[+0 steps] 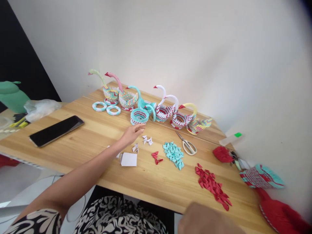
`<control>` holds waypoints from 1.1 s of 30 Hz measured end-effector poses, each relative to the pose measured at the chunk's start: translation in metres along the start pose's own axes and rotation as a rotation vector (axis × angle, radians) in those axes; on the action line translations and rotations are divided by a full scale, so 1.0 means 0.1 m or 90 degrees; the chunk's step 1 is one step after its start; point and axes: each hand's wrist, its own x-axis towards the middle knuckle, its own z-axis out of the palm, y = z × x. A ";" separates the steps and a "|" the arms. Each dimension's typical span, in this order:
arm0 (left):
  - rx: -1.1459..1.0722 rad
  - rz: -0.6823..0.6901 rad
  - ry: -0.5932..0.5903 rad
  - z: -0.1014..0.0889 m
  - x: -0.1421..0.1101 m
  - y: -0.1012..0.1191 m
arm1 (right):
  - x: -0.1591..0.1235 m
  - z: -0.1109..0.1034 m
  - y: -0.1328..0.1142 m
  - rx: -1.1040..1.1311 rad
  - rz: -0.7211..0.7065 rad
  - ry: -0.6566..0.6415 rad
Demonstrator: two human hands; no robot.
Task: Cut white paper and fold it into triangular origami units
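Note:
My left hand (pixel 132 133) stretches across the wooden table (pixel 102 136) with its fingers out flat, holding nothing. Its fingertips come close to a small round teal-and-red paper basket (pixel 139 116). Just right of the hand lie a few white folded paper pieces (pixel 147 140). Under the wrist lies a small white paper square (pixel 128 159). My right hand (pixel 207 219) shows only as a blurred shape at the bottom edge, and its fingers are hidden.
Several paper swans (pixel 161 109) stand in a row along the wall. Two paper rings (pixel 106 108), a black phone (pixel 56 130), scissors (pixel 186 144), a teal pile of folded pieces (pixel 174 154) and a red pile (pixel 213 187) lie on the table. More paper models (pixel 262 177) sit at the right.

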 end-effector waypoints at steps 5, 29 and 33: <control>-0.035 0.022 0.027 -0.03 0.00 0.01 | 0.42 0.30 0.64 -0.147 0.124 0.140; -0.039 0.018 -0.026 0.06 -0.03 -0.05 | 0.61 0.98 1.24 -0.181 0.074 0.084; -0.050 0.048 -0.148 0.06 -0.10 0.06 | 0.67 0.66 1.45 -0.173 0.206 0.147</control>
